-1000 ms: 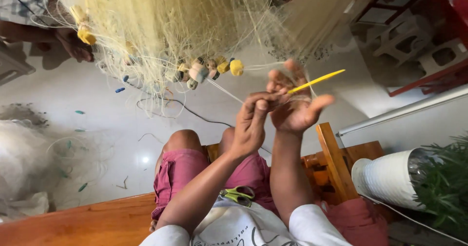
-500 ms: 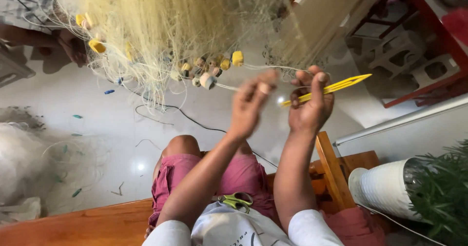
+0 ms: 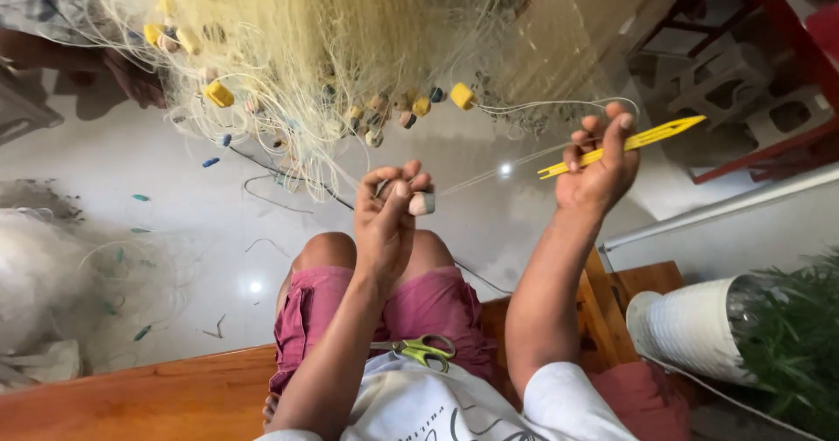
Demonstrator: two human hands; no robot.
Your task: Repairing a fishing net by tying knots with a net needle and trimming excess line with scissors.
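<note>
Floor [image 3: 175, 179] is pale, glossy tile w/ light spots reflecting off it; loose line scraps and small blue-green bits lie scattered on it. A heap of white netting [image 3: 52, 275] sits at the floor's left edge. Person sits on a wooden bench [image 3: 157, 397], knees in pink shorts [image 3: 437, 305], green-handled scissors [image 3: 419, 349] resting on the lap.

Yellowish fishing net [image 3: 332, 39] hangs bunched overhead, its lower edge strung w/ small yellow and grey floats [image 3: 461, 96]. Left hand [image 3: 389, 222] is raised, fingers pinched shut on a thin line, a pale float [image 3: 421, 203] just beside the fingertips. Right hand [image 3: 599, 166] is up and well apart from the left, fingers curled closed around a yellow netting needle [image 3: 625, 144] that points up-right; the line runs taut betw. the two hands.

Right side: white ribbed planter [image 3: 690, 327] w/ green plant [image 3: 795, 336], pale pipe [image 3: 725, 205] running along the floor, red frame [image 3: 769, 56] and grey hollow blocks [image 3: 743, 100] behind. Top left, another person's hand [image 3: 131, 78] touches the net.
</note>
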